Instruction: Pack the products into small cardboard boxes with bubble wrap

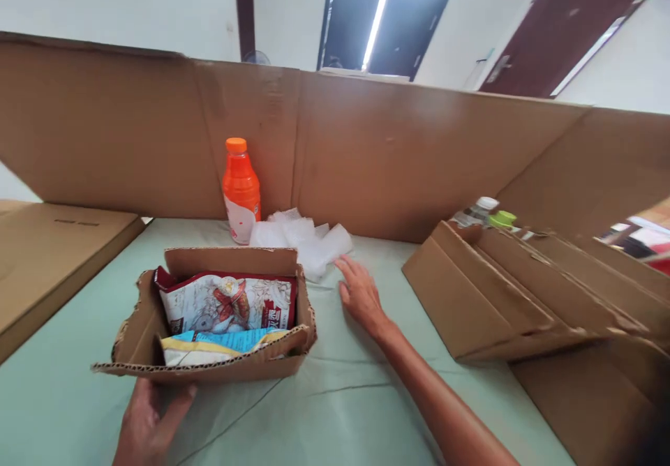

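The left hand (144, 421) sits lowest in view, fingers and thumb spread loosely against the near wall of a small torn cardboard box (151, 333) — touching it rather than gripping it. Just beyond that hand, inside the box, a red-and-white snack bag (227, 302) leans upright, with a blue-and-yellow packet (220, 344) lying in front of it, nearer the hand.

The right hand (361, 295) lies flat and open on the pale green table cover (345, 396), palm down, holding nothing. Its fingertips point toward a heap of white bubble wrap (303, 239) just ahead of them — near, but whether they touch it is unclear. Beyond the wrap stands an orange drink bottle (241, 190), upright against a tall cardboard wall (392, 152). To the right of this hand rests a stack of folded cardboard (497, 291).
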Tool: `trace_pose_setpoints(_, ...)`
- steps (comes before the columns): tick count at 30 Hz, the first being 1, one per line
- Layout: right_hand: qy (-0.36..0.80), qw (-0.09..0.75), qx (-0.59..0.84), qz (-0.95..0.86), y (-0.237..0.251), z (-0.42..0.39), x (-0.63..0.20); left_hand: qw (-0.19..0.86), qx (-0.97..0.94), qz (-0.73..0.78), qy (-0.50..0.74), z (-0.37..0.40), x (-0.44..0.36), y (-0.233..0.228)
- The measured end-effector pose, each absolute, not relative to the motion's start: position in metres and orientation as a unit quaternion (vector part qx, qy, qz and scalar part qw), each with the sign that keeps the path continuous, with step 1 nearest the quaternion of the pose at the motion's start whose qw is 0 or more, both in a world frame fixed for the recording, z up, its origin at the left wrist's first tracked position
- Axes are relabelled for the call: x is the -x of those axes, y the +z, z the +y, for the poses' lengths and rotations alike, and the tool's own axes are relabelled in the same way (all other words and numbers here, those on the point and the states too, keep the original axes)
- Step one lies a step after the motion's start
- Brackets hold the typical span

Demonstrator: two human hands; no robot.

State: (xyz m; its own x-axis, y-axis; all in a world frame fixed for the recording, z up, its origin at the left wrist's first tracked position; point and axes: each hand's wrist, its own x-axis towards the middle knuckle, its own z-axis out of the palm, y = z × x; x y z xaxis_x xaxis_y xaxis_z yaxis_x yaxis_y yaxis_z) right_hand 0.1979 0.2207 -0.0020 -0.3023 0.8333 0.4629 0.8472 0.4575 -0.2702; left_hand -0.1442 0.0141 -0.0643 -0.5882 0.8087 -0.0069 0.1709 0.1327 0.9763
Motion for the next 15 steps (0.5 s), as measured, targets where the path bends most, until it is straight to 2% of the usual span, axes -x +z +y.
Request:
trace_pose_setpoints(4,-0.054,0.237,0.509,-0.826,0.007,0.278,-0.177,0.283,-0.373,0.689,0.554,0.015,0.152,-0.075)
trace_pose_setpoints(7,-0.074,0.285,0.484,-0.824,0.032,0.274,-0.173,0.283,-0.383,0.688,0.547,0.013,0.159,-0.083)
trace_pose_setpoints(10,-0.159,0.329,0.430,-0.826,0.063,0.221,-0.185,0.298,-0.403,0.679,0.537,0.013,0.161,-0.083)
trace_pose_setpoints(12,-0.189,0.295,0.393,-0.850,0.073,0.168,-0.195,0.295,-0.412,0.674,0.537,0.015,0.159,-0.077)
trace_pose_setpoints(15,-0.127,0.232,0.352,-0.898,0.066,0.085,-0.199,0.269,-0.417,0.662,0.561,0.017,0.154,-0.058)
